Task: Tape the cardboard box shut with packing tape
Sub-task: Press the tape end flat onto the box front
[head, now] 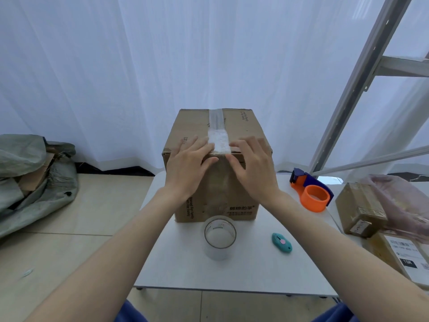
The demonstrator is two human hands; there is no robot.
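Observation:
A brown cardboard box (246,126) stands closed on a small white table (255,273). A strip of clear tape (217,130) runs along its top seam and over the near edge. My left hand (189,167) lies flat on the box's near top edge, left of the tape, fingers spread. My right hand (251,167) lies flat on the same edge, right of the tape. Neither hand holds anything. A roll of clear packing tape (220,238) stands on the table in front of the box.
A teal box cutter (281,242) lies right of the roll. An orange and blue tape dispenser (312,194) sits at the table's right. Other parcels (362,209) are stacked at the far right. A grey sack (30,180) lies on the floor at left.

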